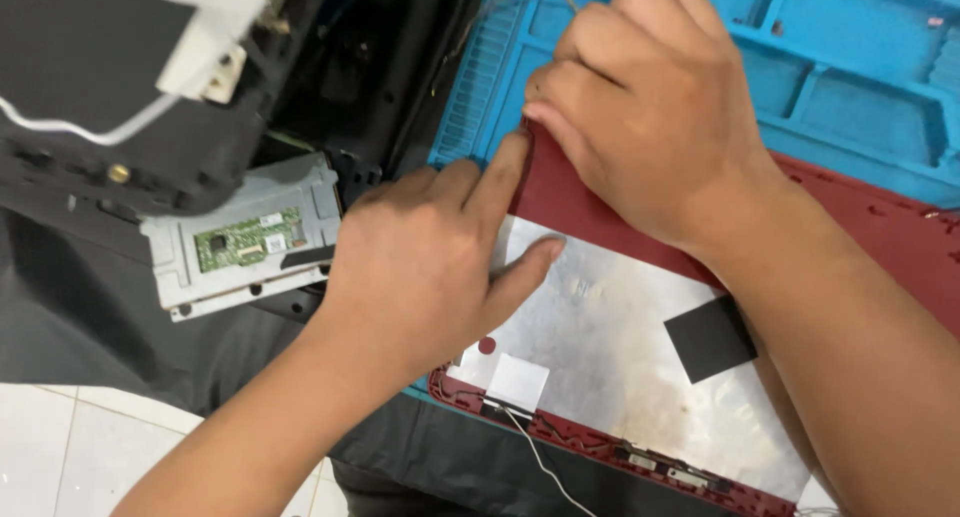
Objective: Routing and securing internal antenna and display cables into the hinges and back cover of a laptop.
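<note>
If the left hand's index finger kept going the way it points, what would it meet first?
Likely the right hand: the left hand has its index fingertip aimed up-right along the red cover edge, nearly at the right fingertips. Depth unclear.

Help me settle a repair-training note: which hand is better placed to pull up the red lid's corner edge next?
Probably the right hand: its fingertips already curl over the corner of the red lid by the blue mat. The left hand lies flat, fingers pressing the silver foil.

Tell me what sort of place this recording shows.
Probably an electronics repair bench, perhaps informal. Both hands, left and right, press on a red laptop lid lined with foil, lying on a blue compartmented repair mat. A metal part with a green circuit board sits nearby.
</note>
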